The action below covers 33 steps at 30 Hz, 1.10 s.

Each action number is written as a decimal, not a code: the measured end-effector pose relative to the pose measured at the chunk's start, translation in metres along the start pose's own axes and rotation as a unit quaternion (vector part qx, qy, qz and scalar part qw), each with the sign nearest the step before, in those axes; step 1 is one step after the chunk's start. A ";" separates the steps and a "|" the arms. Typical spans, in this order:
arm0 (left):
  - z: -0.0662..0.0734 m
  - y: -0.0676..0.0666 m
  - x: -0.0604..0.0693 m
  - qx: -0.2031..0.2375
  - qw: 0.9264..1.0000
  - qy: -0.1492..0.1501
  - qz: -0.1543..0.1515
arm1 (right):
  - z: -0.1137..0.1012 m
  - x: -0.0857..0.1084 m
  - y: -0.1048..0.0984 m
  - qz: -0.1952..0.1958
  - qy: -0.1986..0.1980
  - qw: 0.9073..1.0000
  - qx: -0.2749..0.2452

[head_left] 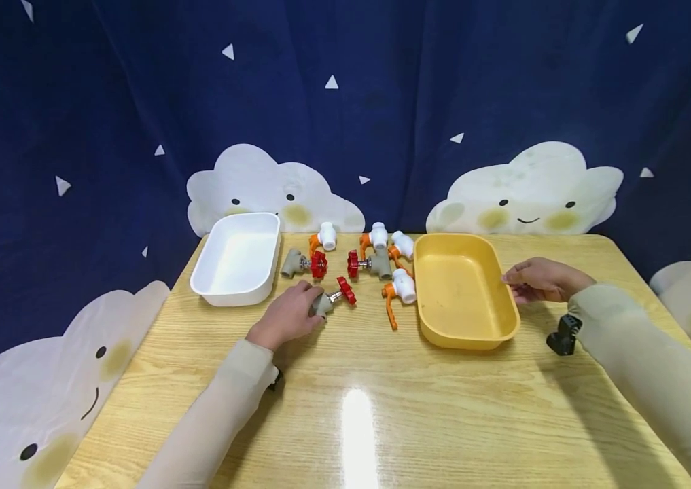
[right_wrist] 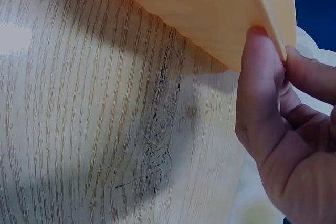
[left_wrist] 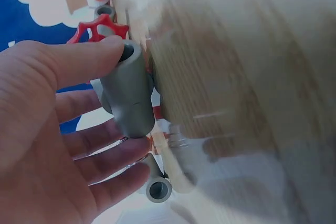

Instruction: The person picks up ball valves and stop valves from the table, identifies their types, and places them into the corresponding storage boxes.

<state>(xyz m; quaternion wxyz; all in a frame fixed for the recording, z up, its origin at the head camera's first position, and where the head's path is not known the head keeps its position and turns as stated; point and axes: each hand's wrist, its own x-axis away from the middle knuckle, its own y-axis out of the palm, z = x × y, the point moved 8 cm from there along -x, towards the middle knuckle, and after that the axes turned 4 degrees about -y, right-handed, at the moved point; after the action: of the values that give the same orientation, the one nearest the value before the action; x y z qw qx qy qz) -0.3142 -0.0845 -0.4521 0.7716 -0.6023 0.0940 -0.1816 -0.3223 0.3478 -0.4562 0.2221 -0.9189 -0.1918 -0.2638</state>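
My left hand grips a grey pipe valve with a red handwheel, low over the table. The left wrist view shows the thumb on one end of the valve's grey body and fingers near the other end. At the right, my right hand pinches the rim of a yellow plastic tub between thumb and fingers. Two more grey valves with red handwheels lie beyond the left hand, one on the left and another on the right.
Several white ball valves with orange levers lie around the middle, among them one beside the yellow tub. A white tub stands at the back left. The wooden table ends at a dark blue curtain with clouds.
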 end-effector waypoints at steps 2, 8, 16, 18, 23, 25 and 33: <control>-0.001 0.000 -0.001 0.011 1.000 0.001 -0.007 | 0.000 0.000 0.000 -0.001 -0.001 1.000 -0.003; -0.011 0.001 0.000 0.048 0.998 -0.021 -0.018 | -0.002 -0.002 0.003 0.005 -0.003 1.000 0.000; -0.007 0.005 -0.002 0.052 0.998 -0.020 -0.026 | 0.000 0.001 0.004 -0.002 -0.005 1.000 -0.008; -0.008 0.006 -0.003 0.057 0.998 -0.018 -0.021 | 0.000 0.002 0.003 -0.001 -0.008 1.000 -0.006; -0.009 0.007 -0.002 0.059 0.998 -0.013 -0.012 | -0.001 0.002 0.002 0.005 -0.011 1.000 0.003; -0.008 0.007 -0.001 0.056 0.998 -0.009 -0.010 | -0.001 0.002 0.002 0.007 -0.010 1.000 0.006; -0.006 0.004 0.001 0.053 0.999 -0.009 -0.006 | 0.000 0.000 0.000 0.012 -0.009 1.000 0.011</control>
<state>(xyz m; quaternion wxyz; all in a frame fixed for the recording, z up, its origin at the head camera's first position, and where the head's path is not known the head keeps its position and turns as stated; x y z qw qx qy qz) -0.3148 -0.0893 -0.4575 0.8024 -0.5625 0.0735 -0.1854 -0.3221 0.3473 -0.4559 0.2334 -0.9210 -0.1854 -0.2507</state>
